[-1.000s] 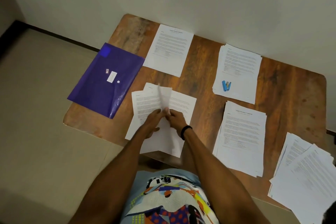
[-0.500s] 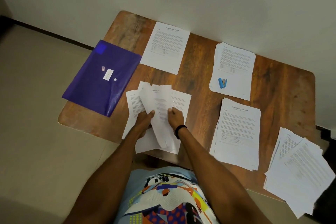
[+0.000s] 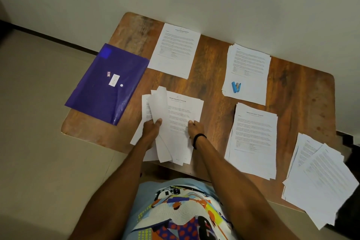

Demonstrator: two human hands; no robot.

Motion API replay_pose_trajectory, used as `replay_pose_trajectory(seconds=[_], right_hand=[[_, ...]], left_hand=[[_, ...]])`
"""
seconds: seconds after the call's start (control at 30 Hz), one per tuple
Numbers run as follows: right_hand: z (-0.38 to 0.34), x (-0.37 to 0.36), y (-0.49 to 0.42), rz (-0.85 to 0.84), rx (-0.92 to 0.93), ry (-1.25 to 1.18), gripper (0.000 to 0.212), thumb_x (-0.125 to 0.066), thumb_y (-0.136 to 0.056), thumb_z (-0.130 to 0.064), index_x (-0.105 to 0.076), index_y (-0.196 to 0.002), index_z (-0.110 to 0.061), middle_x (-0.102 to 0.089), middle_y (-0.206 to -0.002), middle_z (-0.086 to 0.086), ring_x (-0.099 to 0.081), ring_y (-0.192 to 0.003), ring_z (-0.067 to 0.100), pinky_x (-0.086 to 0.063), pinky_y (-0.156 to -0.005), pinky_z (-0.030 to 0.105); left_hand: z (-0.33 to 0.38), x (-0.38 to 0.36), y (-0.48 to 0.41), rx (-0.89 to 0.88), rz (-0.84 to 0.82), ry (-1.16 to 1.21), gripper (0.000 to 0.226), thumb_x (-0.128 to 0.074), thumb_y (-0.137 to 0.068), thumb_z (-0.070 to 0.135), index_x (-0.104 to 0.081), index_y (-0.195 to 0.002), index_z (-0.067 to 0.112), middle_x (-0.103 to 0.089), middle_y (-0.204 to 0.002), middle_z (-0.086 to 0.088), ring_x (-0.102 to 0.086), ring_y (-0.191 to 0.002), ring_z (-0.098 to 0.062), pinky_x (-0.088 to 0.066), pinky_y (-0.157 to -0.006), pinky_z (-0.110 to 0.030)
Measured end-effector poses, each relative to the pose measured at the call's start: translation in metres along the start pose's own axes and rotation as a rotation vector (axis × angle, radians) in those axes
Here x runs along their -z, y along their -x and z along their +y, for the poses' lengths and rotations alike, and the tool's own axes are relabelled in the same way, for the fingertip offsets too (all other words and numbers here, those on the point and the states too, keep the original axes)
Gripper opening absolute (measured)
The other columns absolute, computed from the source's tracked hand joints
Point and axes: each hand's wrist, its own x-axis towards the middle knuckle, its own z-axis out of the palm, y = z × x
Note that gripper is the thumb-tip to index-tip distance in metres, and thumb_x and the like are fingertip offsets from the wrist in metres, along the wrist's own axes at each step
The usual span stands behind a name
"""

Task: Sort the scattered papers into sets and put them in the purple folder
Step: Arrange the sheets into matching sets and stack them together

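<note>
A: What sits farthest left on the wooden table (image 3: pixel 214 87)?

B: The purple folder (image 3: pixel 109 84), lying flat at the left end, its near-left corner overhanging the table edge. It is closed, with a small white label on top.

A: And just right of it?

B: At the far edge, a single printed sheet (image 3: pixel 175 50) lies alone. Nearer, the person holds a loose set of papers (image 3: pixel 175 122). The left hand (image 3: pixel 152 130) grips the fanned sheets on the left side, thumb on top. The right hand (image 3: pixel 195 128), with a black band on the wrist, pinches the right edge of the top page, which bears a heading. The set's near end juts past the table's near edge.

A: Further right?

B: A far stack (image 3: pixel 249 72) with a small blue stapler (image 3: pixel 236 86) resting on its near-left corner. Nearer than that, well apart from the hands, a tidy stack (image 3: pixel 253 138) with a heading.

A: Anything at the right end?

B: A messy pile (image 3: pixel 319 177) of sheets, skewed and hanging over the near-right corner.
</note>
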Motion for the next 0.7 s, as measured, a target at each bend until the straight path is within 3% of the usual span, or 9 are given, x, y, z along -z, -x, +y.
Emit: replay_pose_trajectory(seconds=[0.1, 0.17, 0.27, 0.37, 0.4, 0.47, 0.57, 0.67, 0.7], right_hand=[[-0.001, 0.002, 0.001, 0.025, 0.012, 0.018, 0.018, -0.051, -0.102, -0.026, -0.063, -0.095, -0.014, -0.068, -0.107, 0.006, -0.063, -0.095, 0.024, -0.054, -0.095, 0.042], [0.000, 0.003, 0.000, 0.053, 0.025, 0.048, 0.019, -0.052, -0.102, -0.025, -0.062, -0.094, -0.011, -0.069, -0.108, 0.009, -0.063, -0.094, 0.024, -0.054, -0.093, 0.042], [0.001, 0.000, 0.003, 0.113, 0.059, 0.136, 0.029, -0.056, -0.100, -0.026, -0.059, -0.122, -0.007, -0.065, -0.126, 0.012, -0.061, -0.111, 0.027, -0.051, -0.098, 0.038], [-0.001, -0.002, 0.016, 0.245, 0.272, 0.301, 0.056, -0.062, -0.096, -0.038, -0.042, -0.143, -0.013, -0.052, -0.143, 0.010, -0.050, -0.129, 0.029, -0.043, -0.107, 0.042], [-0.002, -0.004, 0.019, 0.205, 0.336, 0.311, 0.061, -0.060, -0.095, -0.046, -0.042, -0.144, -0.016, -0.051, -0.144, 0.008, -0.050, -0.129, 0.026, -0.044, -0.108, 0.042], [-0.008, -0.010, 0.027, -0.038, 0.346, 0.280, 0.067, -0.055, -0.090, -0.065, -0.048, -0.139, -0.020, -0.056, -0.138, 0.003, -0.057, -0.118, 0.022, -0.049, -0.103, 0.041], [-0.010, -0.024, 0.032, -0.335, 0.234, 0.243, 0.097, -0.048, -0.063, -0.096, -0.055, -0.130, -0.026, -0.063, -0.129, 0.000, -0.064, -0.107, 0.021, -0.054, -0.099, 0.047], [-0.004, -0.030, 0.035, -0.400, 0.272, 0.244, 0.083, -0.053, -0.072, -0.085, -0.049, -0.134, -0.031, -0.059, -0.134, -0.003, -0.062, -0.110, 0.021, -0.054, -0.099, 0.047], [-0.004, -0.030, 0.036, -0.422, 0.273, 0.217, 0.073, -0.055, -0.076, -0.080, -0.048, -0.132, -0.033, -0.059, -0.130, -0.005, -0.062, -0.108, 0.019, -0.054, -0.098, 0.045]], left_hand=[[-0.004, 0.002, -0.002, 0.009, -0.010, 0.018, 0.030, -0.066, -0.091, 0.046, -0.055, -0.111, 0.027, -0.068, -0.115, -0.004, -0.069, -0.098, -0.027, -0.055, -0.093, -0.053], [-0.007, 0.005, -0.002, 0.003, -0.040, 0.057, 0.054, -0.074, -0.076, 0.059, -0.057, -0.115, 0.026, -0.071, -0.112, -0.001, -0.071, -0.096, -0.028, -0.056, -0.090, -0.054], [-0.013, 0.005, -0.006, -0.006, -0.101, 0.129, 0.082, -0.075, -0.060, 0.075, -0.058, -0.122, 0.024, -0.072, -0.114, -0.001, -0.071, -0.099, -0.029, -0.057, -0.089, -0.054], [0.002, 0.006, 0.006, 0.007, -0.151, 0.178, 0.075, -0.070, -0.069, 0.072, -0.057, -0.125, 0.024, -0.072, -0.116, -0.002, -0.070, -0.103, -0.032, -0.057, -0.090, -0.054], [0.005, 0.005, 0.010, 0.010, -0.170, 0.181, 0.069, -0.068, -0.075, 0.066, -0.055, -0.128, 0.024, -0.071, -0.119, -0.002, -0.069, -0.104, -0.032, -0.057, -0.090, -0.052], [-0.002, 0.003, 0.004, 0.017, -0.164, 0.115, 0.063, -0.068, -0.080, 0.059, -0.053, -0.131, 0.025, -0.069, -0.121, -0.002, -0.069, -0.104, -0.030, -0.057, -0.090, -0.051], [-0.015, -0.002, -0.012, 0.032, -0.110, 0.017, 0.075, -0.079, -0.064, 0.070, -0.060, -0.120, 0.023, -0.070, -0.116, -0.008, -0.070, -0.100, -0.030, -0.056, -0.091, -0.056], [0.005, -0.008, 0.002, 0.080, -0.050, -0.030, 0.039, -0.073, -0.084, 0.045, -0.063, -0.105, 0.014, -0.071, -0.110, -0.015, -0.069, -0.095, -0.029, -0.057, -0.091, -0.049], [0.011, -0.009, 0.008, 0.064, -0.058, -0.012, 0.047, -0.073, -0.082, 0.050, -0.061, -0.111, 0.015, -0.069, -0.110, -0.012, -0.068, -0.098, -0.030, -0.057, -0.091, -0.048]])
